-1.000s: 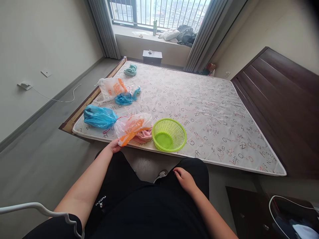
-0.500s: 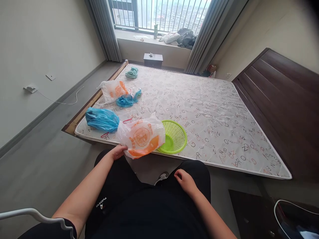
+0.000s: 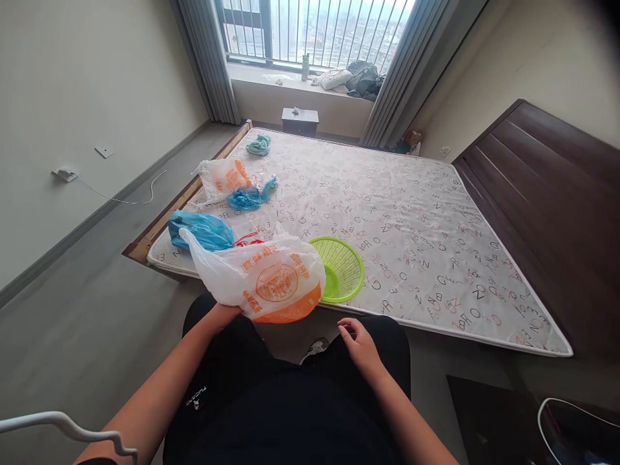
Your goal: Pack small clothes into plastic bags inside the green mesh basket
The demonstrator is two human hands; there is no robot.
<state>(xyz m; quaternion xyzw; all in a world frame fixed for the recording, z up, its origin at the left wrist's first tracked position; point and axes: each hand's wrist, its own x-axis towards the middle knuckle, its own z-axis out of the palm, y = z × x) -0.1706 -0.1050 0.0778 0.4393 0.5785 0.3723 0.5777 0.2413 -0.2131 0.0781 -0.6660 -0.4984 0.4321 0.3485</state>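
Note:
A white plastic bag point(image 3: 271, 281) with orange print is spread out above the mattress edge, overlapping the left side of a green plastic basket point(image 3: 345, 265). My left hand point(image 3: 225, 316) holds the bag at its lower left edge, and the bag's film covers the fingers. Over my right thigh, my right hand point(image 3: 359, 343) is loosely curled with its fingers apart, and nothing is in it. Behind the bag lie a full-looking blue plastic bag point(image 3: 203, 226) and something red point(image 3: 249, 241), partly covered.
On the mattress point(image 3: 407, 219) farther off are another white bag point(image 3: 220, 177), a crumpled blue bag point(image 3: 245, 198) and a teal cloth-like bundle point(image 3: 259, 144). A dark headboard point(image 3: 533, 187) stands right. A grey cable point(image 3: 62, 418) crosses the lower left.
The white bag has opened out wider, its left end now reaching across the blue bag. My left hand has gone partly beneath the film. My right hand's fingers have loosened and lifted slightly.

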